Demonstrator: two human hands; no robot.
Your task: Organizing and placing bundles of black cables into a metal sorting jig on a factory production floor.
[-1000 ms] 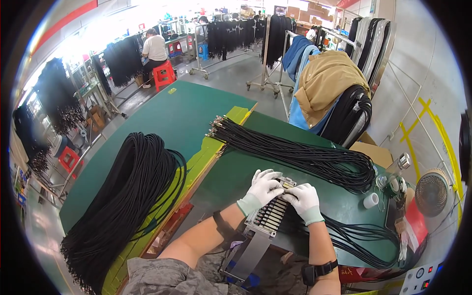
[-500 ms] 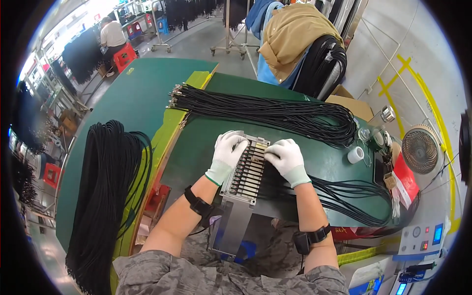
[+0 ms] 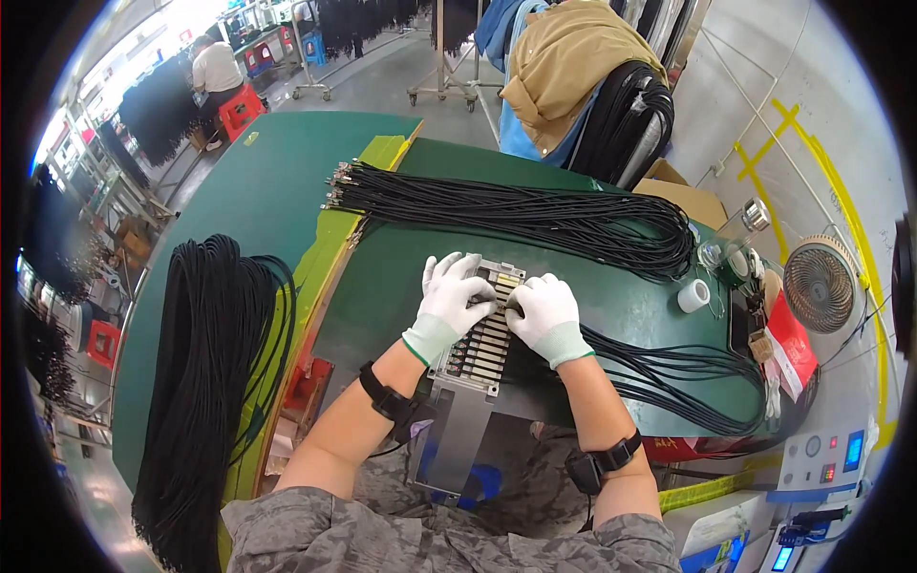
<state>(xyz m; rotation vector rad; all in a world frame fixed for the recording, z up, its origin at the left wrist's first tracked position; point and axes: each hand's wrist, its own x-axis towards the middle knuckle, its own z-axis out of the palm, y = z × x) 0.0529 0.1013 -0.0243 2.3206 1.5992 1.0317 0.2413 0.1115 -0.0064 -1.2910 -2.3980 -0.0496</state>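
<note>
Slotted metal fixture sits mid-frame, just below ctr, btwn my two hands. Long axis runs near-vert. in frame, top end leaning slightly R; pale strips cross it like rungs, one above another. My L hand is on its L side, thumb & fingertips curled in over the upper half. My R hand is opp., tips bunched by the R ends of the strips, abt same level. So the upper rungs lie to the R of my L hand & to the L of my R, w/ only a narrow gap btwn the two sets of tips; neither hand looks clearly nearer. Both are part-closed, pinch-like; can't tell if either grips a cable end, tips too small & hidden. Loose blk cables run from near my R wrist toward lower R of frame, roughly crosswise to the fixture's axis. Big cable bundle lies upper ctr, past the fixture, near-horiz.; cable heap at L of frame, well apart from my L hand.
</note>
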